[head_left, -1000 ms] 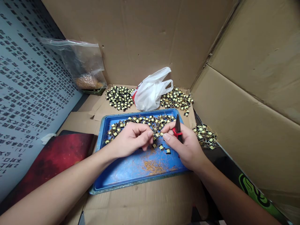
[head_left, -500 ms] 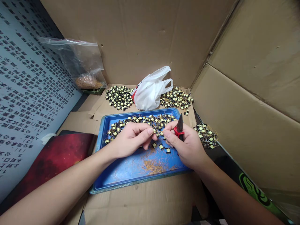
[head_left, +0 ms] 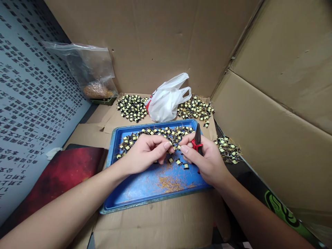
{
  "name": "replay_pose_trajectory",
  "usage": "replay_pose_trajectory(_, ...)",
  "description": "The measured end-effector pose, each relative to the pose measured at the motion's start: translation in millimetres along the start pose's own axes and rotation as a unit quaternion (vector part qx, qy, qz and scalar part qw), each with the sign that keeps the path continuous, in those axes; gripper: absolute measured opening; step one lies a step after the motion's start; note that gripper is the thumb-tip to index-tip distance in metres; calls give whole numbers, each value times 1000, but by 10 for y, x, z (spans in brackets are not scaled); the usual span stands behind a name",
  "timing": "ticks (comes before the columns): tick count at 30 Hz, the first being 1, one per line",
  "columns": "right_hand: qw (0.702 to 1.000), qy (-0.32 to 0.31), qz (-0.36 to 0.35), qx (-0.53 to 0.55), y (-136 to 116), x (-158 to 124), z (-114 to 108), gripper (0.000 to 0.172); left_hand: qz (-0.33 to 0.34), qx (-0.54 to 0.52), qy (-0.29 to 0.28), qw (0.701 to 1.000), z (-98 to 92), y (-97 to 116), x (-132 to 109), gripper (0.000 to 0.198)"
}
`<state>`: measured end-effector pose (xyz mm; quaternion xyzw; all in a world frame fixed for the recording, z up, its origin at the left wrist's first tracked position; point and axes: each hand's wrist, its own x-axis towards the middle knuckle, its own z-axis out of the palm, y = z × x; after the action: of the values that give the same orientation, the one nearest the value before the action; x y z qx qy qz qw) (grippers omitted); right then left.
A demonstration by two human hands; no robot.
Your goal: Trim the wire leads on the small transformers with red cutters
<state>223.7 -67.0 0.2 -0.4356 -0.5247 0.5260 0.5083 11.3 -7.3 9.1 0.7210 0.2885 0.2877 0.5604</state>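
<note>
My left hand (head_left: 147,152) is closed in a pinch on a small transformer coil (head_left: 171,144), yellow-wrapped with black ends, over the blue tray (head_left: 121,202). Opposite it, close to the coil, the thumb and forefinger of my right hand (head_left: 209,157) come together; whether they grip a wire is too small to tell. Red-handled scissors (head_left: 198,138) rest in my right palm, their dark blades pointing up and away. Many similar coils (head_left: 129,139) with thin copper legs fill the tray's far half. Cut wire bits (head_left: 169,183) lie in its near half.
Behind the tray are a left coil pile (head_left: 131,108), a white plastic bag (head_left: 166,103) and a right coil pile (head_left: 197,108). More coils (head_left: 228,150) lie right of the tray. A clear bag (head_left: 97,88) of wire clippings stands back left. Cardboard walls (head_left: 166,41) enclose the space.
The scissors have tilted slightly more upright in my right hand, and its fingertips have shifted a little. My left hand stays nearly still with the coil.
</note>
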Motion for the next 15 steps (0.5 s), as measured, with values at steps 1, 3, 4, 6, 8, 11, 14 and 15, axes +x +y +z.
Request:
replay_pose_trajectory(1,1000,9,-4,0,2,0,2,24,3,4,-2,1000,0,5,1,47)
replay_pose_trajectory(3,1000,24,-12,-2,7,3,1,23,7,11,-3,1000,-2,17,1,46)
replay_pose_trajectory(4,999,28,-15,-6,10,5,0,22,9,14,-3,1000,-3,21,0,45)
replay_pose_trajectory(6,999,32,-21,-11,14,11,-5,22,12,16,-5,1000,-5,23,-2,44)
replay_pose_trajectory(8,999,31,-22,-11,13,14,-7,21,11,17,-7,1000,-7,19,-3,44)
replay_pose_trajectory(11,999,31,-19,-17,2,18,-8,19,10,19,-8,1000,-6,11,-1,43)
replay_pose_trajectory(14,999,33,-24,-27,-11,25,-7,18,8,22,-6,1000,-3,14,5,42)
replay_pose_trajectory(15,999,33,-26,-27,-12,28,-6,18,6,21,-5,1000,-2,19,6,42)
